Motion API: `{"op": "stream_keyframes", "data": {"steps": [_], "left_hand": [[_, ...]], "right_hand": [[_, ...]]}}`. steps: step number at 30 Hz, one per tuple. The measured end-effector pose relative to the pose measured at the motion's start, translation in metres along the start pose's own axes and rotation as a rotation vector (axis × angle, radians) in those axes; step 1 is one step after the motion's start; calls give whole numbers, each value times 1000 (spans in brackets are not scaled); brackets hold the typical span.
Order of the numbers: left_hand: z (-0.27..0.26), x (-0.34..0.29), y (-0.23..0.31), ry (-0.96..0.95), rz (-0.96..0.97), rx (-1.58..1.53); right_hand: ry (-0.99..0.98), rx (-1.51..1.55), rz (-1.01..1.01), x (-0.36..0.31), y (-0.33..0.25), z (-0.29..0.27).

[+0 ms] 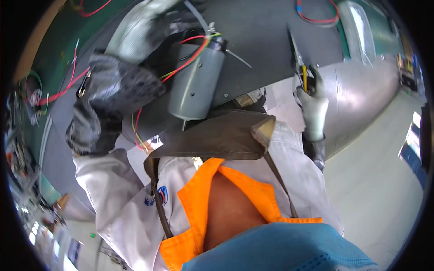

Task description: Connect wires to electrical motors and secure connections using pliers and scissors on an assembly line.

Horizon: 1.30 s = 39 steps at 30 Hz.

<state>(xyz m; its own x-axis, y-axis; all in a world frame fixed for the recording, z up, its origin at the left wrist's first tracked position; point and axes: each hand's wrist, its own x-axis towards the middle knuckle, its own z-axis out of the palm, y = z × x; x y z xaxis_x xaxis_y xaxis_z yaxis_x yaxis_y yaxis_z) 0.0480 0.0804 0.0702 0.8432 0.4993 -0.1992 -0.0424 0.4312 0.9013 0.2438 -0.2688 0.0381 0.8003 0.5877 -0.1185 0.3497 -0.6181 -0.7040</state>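
A grey cylindrical motor (196, 86) lies on the dark mat, its shaft pointing toward me. Red and yellow-green wires (199, 54) run from its far end, where a thin pale cable tie (238, 58) sticks out. My left hand (174, 27), in a grey-white glove with dark fingers, is curled beside that end, near a pale strip (196, 16). Blur and overlap hide what its fingers grip. At the right, my gloved right hand (313, 106) is closed on a long-bladed hand tool with yellow-and-black handles (305, 77), its tip pointing away from me.
The dark mat (257, 27) covers the curved worktop. Red wires (68, 88) trail at the left, and a coiled red wire (318, 20) lies at the far right. Beside it is a clear-wrapped bundle (357, 29). A brown apron edge (208, 137) hangs close to the motor.
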Motion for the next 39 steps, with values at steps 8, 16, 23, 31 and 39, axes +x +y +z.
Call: {"op": "stream_keyframes", "data": {"steps": [8, 16, 23, 31, 39], "left_hand": [[-17, -10, 11, -229, -99, -318], [-7, 2, -4, -142, 48, 161], [-53, -91, 64, -753, 359, 419], [32, -131, -73, 215, 538, 1308], [14, 90, 4, 700, 490, 1586]], "right_hand": [[-637, 222, -324, 48, -86, 8], [-572, -449, -681, 64, -129, 18], [-356, -662, -562, 87, -95, 9], [-979, 168, 184, 49, -150, 73], [-324, 549, -519, 250, -138, 201]]}}
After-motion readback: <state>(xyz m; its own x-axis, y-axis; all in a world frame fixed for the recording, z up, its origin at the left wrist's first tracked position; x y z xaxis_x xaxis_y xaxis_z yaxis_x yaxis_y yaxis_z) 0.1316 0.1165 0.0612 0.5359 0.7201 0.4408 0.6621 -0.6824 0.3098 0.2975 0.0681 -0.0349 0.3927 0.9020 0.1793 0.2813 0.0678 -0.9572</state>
